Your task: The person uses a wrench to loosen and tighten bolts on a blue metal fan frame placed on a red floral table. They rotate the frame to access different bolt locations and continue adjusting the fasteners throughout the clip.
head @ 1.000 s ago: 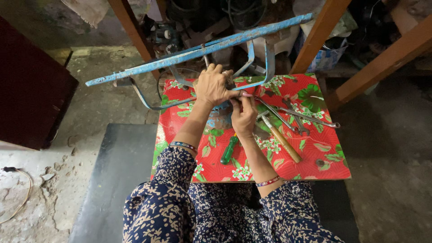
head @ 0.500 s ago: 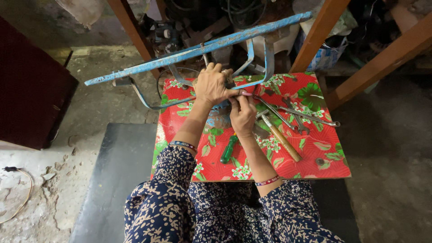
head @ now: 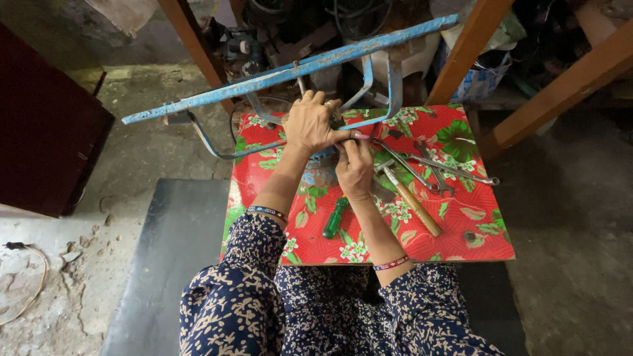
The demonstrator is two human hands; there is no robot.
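Both hands meet at the blue metal frame (head: 290, 71) above the red flowery table (head: 488, 237): the left hand (head: 310, 124) grips its bent bar, and the right hand (head: 355, 168) is closed around a small tool I cannot make out. Near them lie a green screwdriver (head: 335, 218), a hammer (head: 410, 201) and some wrenches (head: 448, 169).

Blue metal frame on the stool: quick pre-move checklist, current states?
1. Left hand gripping the blue metal frame: ok.
2. Right hand at the joint under the left hand: ok.
3. What the right hand holds: cannot tell, hidden.
4. Hammer, wrenches and green screwdriver lie apart from the hands on the red floral top: ok.
5. Frame steady: cannot tell; its long bar overhangs the top.
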